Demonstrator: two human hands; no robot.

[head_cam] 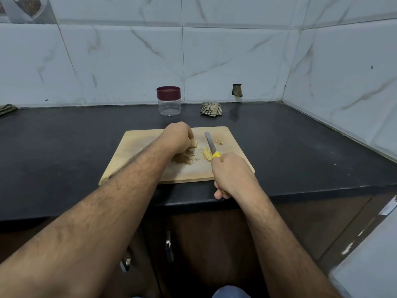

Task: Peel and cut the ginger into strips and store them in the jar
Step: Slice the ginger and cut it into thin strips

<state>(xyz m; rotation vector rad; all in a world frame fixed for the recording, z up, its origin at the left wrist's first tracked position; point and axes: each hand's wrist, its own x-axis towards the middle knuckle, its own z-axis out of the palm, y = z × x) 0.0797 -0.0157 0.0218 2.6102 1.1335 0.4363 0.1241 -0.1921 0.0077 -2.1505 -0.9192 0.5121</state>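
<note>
A wooden cutting board point(139, 143) lies on the black counter. My left hand point(178, 137) is closed on a small piece of ginger point(195, 143), pressing it to the board. My right hand point(233, 174) grips the yellow handle of a knife point(211, 145), whose blade points away from me, just right of the ginger piece. A little heap of cut ginger strips point(206, 154) lies beside the blade. Brown peel scraps point(184, 159) sit under my left wrist, and a few more bits point(219, 142) lie right of the blade. The clear jar point(169, 106), with its maroon lid on, stands behind the board by the wall.
A crumpled patterned cloth point(211, 108) lies right of the jar near the wall. Another cloth point(6, 109) shows at the far left edge. Tiled walls meet in a corner at the back right. The counter's front edge point(300, 192) runs just below the board.
</note>
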